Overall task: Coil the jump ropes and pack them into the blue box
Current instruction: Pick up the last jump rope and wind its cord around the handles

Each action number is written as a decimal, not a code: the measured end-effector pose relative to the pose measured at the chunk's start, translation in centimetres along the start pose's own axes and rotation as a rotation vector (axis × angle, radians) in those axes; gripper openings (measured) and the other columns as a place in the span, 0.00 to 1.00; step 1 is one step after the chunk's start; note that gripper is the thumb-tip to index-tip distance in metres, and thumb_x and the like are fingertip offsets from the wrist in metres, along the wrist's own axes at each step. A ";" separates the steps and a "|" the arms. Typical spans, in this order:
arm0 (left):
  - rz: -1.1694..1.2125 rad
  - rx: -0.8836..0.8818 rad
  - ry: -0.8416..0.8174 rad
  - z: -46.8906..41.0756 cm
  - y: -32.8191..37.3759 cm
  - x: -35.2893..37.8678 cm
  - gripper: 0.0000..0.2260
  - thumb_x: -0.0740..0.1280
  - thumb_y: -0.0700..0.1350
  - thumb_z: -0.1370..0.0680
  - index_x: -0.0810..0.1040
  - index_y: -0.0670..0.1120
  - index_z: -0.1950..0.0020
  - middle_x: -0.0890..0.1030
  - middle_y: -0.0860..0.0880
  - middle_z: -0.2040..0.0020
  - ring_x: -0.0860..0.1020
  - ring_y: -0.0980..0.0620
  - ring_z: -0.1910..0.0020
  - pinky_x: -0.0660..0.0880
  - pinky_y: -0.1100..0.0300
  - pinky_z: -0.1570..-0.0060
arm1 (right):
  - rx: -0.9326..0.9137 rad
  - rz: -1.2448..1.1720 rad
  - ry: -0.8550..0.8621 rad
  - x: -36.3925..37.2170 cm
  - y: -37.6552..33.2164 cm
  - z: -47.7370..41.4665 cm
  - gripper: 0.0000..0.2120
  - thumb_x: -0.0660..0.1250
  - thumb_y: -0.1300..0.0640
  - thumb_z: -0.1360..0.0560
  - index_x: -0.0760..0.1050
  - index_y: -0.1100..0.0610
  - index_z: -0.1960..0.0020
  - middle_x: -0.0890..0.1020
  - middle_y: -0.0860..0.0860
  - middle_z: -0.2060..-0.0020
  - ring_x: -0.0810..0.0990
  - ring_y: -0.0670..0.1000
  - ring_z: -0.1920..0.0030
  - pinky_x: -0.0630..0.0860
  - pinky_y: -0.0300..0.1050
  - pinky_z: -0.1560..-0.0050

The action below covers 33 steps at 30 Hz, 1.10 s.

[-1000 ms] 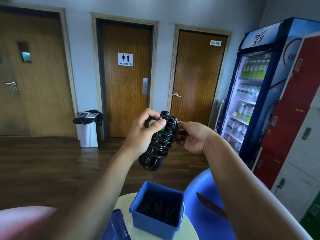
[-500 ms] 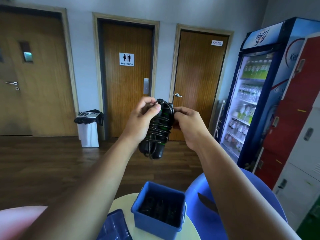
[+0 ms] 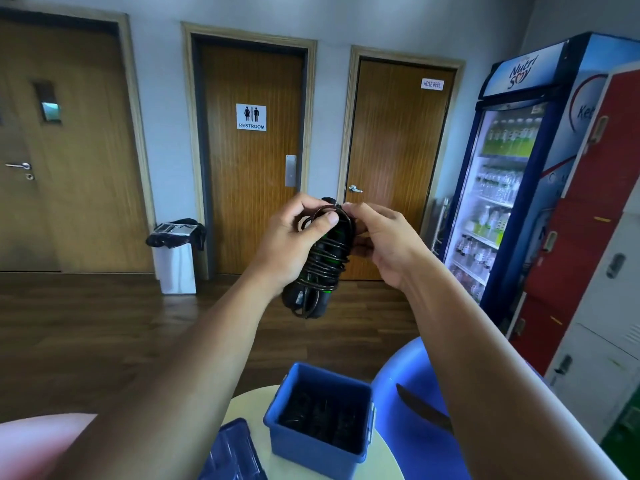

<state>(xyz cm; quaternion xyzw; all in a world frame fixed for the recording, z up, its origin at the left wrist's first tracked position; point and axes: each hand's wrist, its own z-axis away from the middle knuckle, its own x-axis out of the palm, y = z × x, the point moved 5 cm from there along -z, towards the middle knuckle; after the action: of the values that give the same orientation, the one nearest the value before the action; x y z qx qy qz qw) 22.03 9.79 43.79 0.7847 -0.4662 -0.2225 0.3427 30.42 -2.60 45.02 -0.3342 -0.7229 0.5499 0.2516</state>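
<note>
A black jump rope (image 3: 320, 268) with green-banded handles is bundled upright in mid-air, its cord wound round the two handles. My left hand (image 3: 292, 242) grips the bundle from the left, thumb pressed on a cord loop at the top. My right hand (image 3: 382, 239) pinches the cord end at the bundle's top right. Below, the open blue box (image 3: 318, 452) stands on a round white table (image 3: 381, 465) and holds several dark coiled ropes.
The blue lid (image 3: 232, 452) lies on the table left of the box. A blue chair (image 3: 415, 375) stands to the right, a drinks fridge (image 3: 512, 174) and red lockers (image 3: 588, 216) beyond. Bin (image 3: 175, 258) by the restroom door (image 3: 251, 150).
Both hands and the bundle rose a little and came closer together. My right hand moved from the bundle's side up to its top, fingers now on the cord end.
</note>
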 end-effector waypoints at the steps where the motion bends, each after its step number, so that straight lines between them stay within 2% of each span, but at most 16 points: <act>1: 0.000 -0.003 -0.001 0.0 0.0 -0.1 0.03 0.71 0.44 0.22 0.80 0.51 0.54 0.82 0.49 0.52 0.82 0.52 0.55 0.80 0.56 0.59 | -0.040 -0.008 0.014 0.1 0.1 0.1 0.09 0.67 0.54 0.21 0.81 0.60 0.52 0.83 0.51 0.67 0.82 0.47 0.67 0.78 0.39 0.66; 5: -0.025 0.023 0.006 -0.1 -0.2 -0.2 0.04 0.74 0.47 0.25 0.80 0.54 0.57 0.82 0.49 0.52 0.82 0.48 0.53 0.80 0.48 0.53 | -0.174 -0.046 0.074 0.0 1.3 0.7 0.11 0.65 0.55 0.19 0.79 0.62 0.54 0.81 0.53 0.64 0.79 0.49 0.64 0.78 0.43 0.61; 8: -0.041 0.038 -0.001 0.2 -0.4 0.2 0.04 0.74 0.48 0.26 0.80 0.53 0.57 0.82 0.49 0.52 0.82 0.45 0.51 0.80 0.42 0.51 | -0.168 -0.069 0.066 -0.1 2.1 0.8 0.13 0.63 0.54 0.19 0.79 0.63 0.52 0.80 0.54 0.62 0.78 0.49 0.61 0.75 0.45 0.57; 11: -0.022 -0.005 0.024 0.4 -0.9 0.4 0.06 0.73 0.43 0.24 0.79 0.50 0.58 0.82 0.51 0.53 0.82 0.49 0.54 0.81 0.45 0.54 | -0.118 0.016 0.041 -0.1 2.3 0.7 0.18 0.62 0.49 0.20 0.80 0.65 0.47 0.81 0.56 0.58 0.77 0.52 0.56 0.73 0.49 0.52; 14: 0.015 -0.035 0.060 0.5 -1.3 0.9 0.06 0.72 0.40 0.23 0.76 0.45 0.57 0.81 0.45 0.54 0.83 0.49 0.57 0.81 0.53 0.62 | -0.125 0.136 0.084 -0.2 1.9 0.8 0.17 0.61 0.48 0.19 0.81 0.61 0.48 0.82 0.52 0.60 0.78 0.49 0.57 0.72 0.47 0.53; 16: 0.025 -0.034 0.072 0.4 -1.3 1.0 0.07 0.72 0.39 0.23 0.76 0.44 0.57 0.81 0.45 0.55 0.83 0.50 0.59 0.79 0.55 0.63 | -0.167 0.186 0.112 -0.3 1.7 0.9 0.15 0.62 0.48 0.18 0.80 0.59 0.48 0.81 0.51 0.61 0.78 0.48 0.58 0.73 0.46 0.54; 20: 0.017 -0.030 0.071 0.1 -1.4 0.8 0.08 0.74 0.48 0.27 0.77 0.50 0.61 0.81 0.40 0.54 0.82 0.48 0.58 0.80 0.50 0.61 | -0.241 0.193 0.097 -0.6 1.8 1.1 0.11 0.62 0.47 0.18 0.79 0.52 0.47 0.80 0.53 0.58 0.78 0.49 0.58 0.74 0.48 0.54; 23: 0.030 -0.046 0.095 -0.2 -1.3 0.9 0.09 0.71 0.49 0.25 0.75 0.51 0.64 0.79 0.43 0.59 0.79 0.48 0.60 0.78 0.51 0.62 | -0.239 0.138 0.030 -0.5 2.2 1.3 0.12 0.63 0.48 0.18 0.78 0.54 0.41 0.82 0.54 0.52 0.81 0.48 0.55 0.78 0.46 0.51; 26: 0.151 -0.118 0.109 -0.6 -1.1 0.8 0.11 0.61 0.44 0.20 0.71 0.45 0.62 0.75 0.47 0.64 0.76 0.50 0.64 0.73 0.58 0.65 | -0.209 0.087 0.042 -0.2 2.8 1.3 0.16 0.68 0.48 0.22 0.77 0.56 0.39 0.85 0.53 0.48 0.84 0.52 0.47 0.79 0.55 0.40; 29: 0.315 -0.238 0.064 -0.6 -1.4 1.2 0.16 0.53 0.47 0.20 0.72 0.47 0.64 0.77 0.47 0.63 0.77 0.49 0.62 0.75 0.55 0.61 | -0.162 0.054 0.110 -0.3 3.1 1.0 0.15 0.69 0.48 0.22 0.78 0.57 0.41 0.85 0.54 0.48 0.83 0.56 0.45 0.76 0.62 0.37; 31: 0.271 -0.349 0.149 -0.4 -1.6 1.2 0.18 0.54 0.50 0.20 0.75 0.49 0.67 0.79 0.48 0.65 0.79 0.48 0.63 0.76 0.53 0.60 | -0.125 0.045 0.122 -0.3 3.4 0.8 0.13 0.68 0.50 0.21 0.79 0.57 0.41 0.85 0.54 0.48 0.83 0.55 0.45 0.76 0.61 0.37; 33: 0.119 -0.410 0.251 -0.3 -1.5 1.1 0.18 0.57 0.54 0.18 0.80 0.49 0.60 0.80 0.50 0.64 0.80 0.50 0.61 0.75 0.56 0.60 | -0.099 0.034 0.120 -0.3 3.7 0.7 0.12 0.68 0.51 0.21 0.79 0.57 0.42 0.85 0.54 0.48 0.83 0.55 0.44 0.76 0.61 0.36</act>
<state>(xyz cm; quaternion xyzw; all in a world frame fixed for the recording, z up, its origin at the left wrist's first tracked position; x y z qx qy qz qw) 23.62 9.37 42.90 0.6913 -0.4104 -0.1928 0.5625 30.86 -2.57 41.32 -0.3910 -0.7271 0.4965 0.2683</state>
